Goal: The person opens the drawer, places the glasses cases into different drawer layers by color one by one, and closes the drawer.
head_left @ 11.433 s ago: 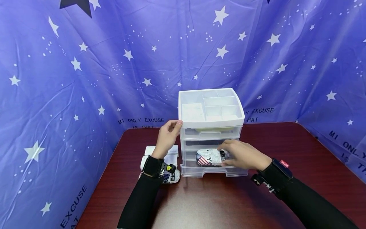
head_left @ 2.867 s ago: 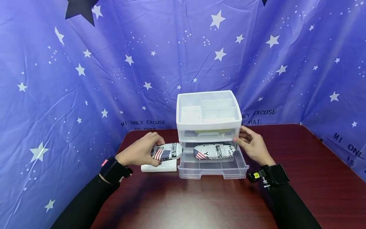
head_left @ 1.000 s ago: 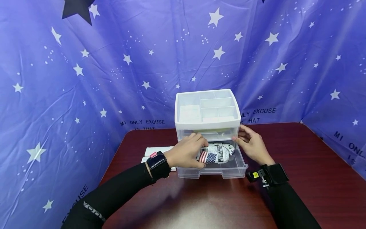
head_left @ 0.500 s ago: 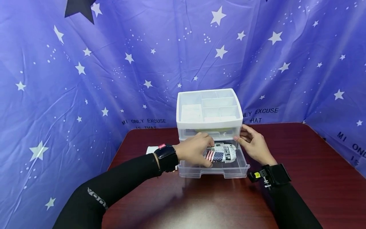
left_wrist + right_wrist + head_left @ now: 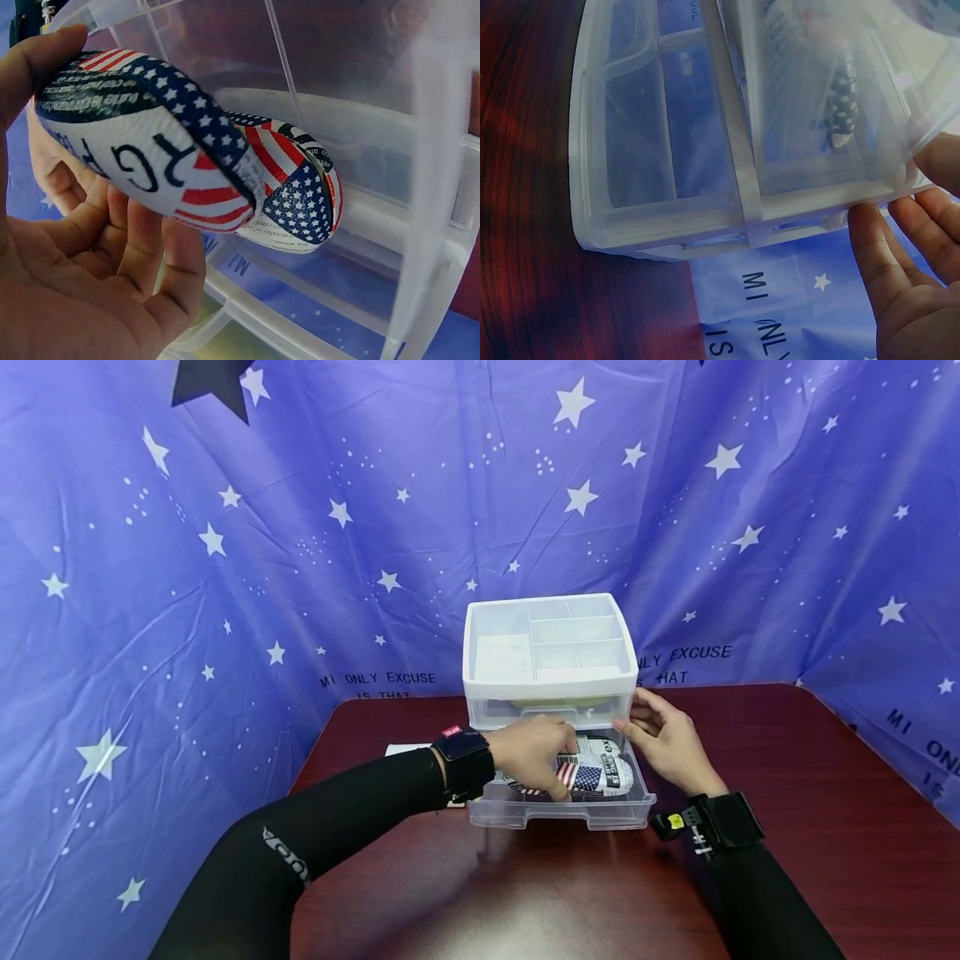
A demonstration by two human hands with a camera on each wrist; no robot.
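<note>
While we look down from the head camera, we've got the left hand (image 5: 532, 752) reaching into the open drawer (image 5: 555, 815) of a plastic drawer unit (image 5: 551, 689), pinching a flag-and-newsprint case (image 5: 600, 774) between the thumb and the curled fingers. Treating the unit as our clock, that case sits at about five o'clock, over the pulled-out drawer, lying more or less sideways. From the left wrist view we also spot a second case (image 5: 296, 187) with the same sort of print, partly hidden by the held one; we can't tell if the two touch.

Over at three o'clock we have the right hand (image 5: 667, 739) gripping the unit's front corner, thumb at the front and fingers against the side, slightly apart in the right wrist view. We can't tell how firmly each fingertip presses.

Above the open drawer we see a closed upper drawer (image 5: 588, 714) with something yellowish (image 5: 540, 702) inside, and at twelve o'clock a divided top tray (image 5: 573, 628). Around nine o'clock we catch a white box-like thing (image 5: 405, 749), mostly behind the black left sleeve (image 5: 330, 835), on the reddish-brown table (image 5: 750, 735). Behind everything we've got a blue starry curtain (image 5: 450, 527).
</note>
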